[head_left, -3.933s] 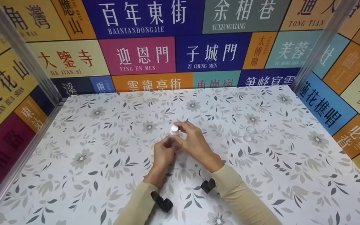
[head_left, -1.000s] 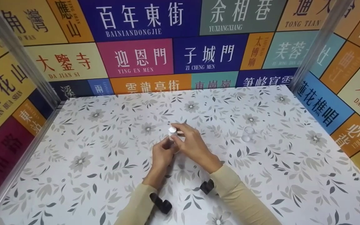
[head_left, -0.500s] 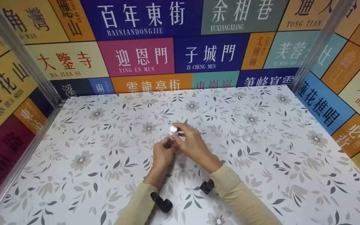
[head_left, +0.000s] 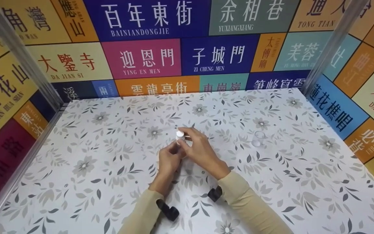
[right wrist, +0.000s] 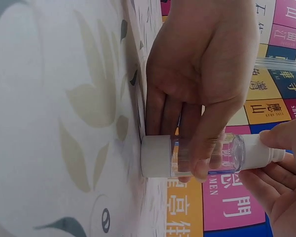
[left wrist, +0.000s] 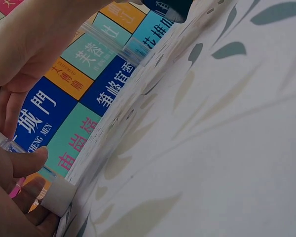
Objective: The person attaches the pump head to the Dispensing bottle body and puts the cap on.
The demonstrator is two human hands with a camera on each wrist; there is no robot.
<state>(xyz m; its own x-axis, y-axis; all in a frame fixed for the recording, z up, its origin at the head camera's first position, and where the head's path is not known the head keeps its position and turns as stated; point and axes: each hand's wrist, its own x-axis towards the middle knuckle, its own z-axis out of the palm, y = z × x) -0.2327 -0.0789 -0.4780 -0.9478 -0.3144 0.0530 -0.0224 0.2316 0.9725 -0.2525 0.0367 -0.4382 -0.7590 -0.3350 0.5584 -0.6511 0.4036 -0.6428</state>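
A small pump bottle (head_left: 180,135) with a white top stands upright between both hands near the middle of the table. Its clear body and white base (right wrist: 156,155) show in the right wrist view, the base at the tabletop. My left hand (head_left: 168,161) grips the clear body, thumb on one side and fingers on the other. With thumb and fingers my right hand (head_left: 201,148) pinches the white collar (right wrist: 256,150) below the nozzle. In the left wrist view, the left hand (left wrist: 12,190) wraps the bottle low down, close to the white base (left wrist: 59,196).
A clear cap-like cylinder (head_left: 258,139) stands on the table to the right of the hands. The tabletop (head_left: 109,198) has a grey floral cover. Colourful lettered panels (head_left: 141,58) rise behind and at both sides, with clear corner strips (head_left: 333,45).
Since the oldest frame, the right fingers have shifted closer around the white collar, and the gap beside it has narrowed. Over the last second, hands and bottle stay almost in place.
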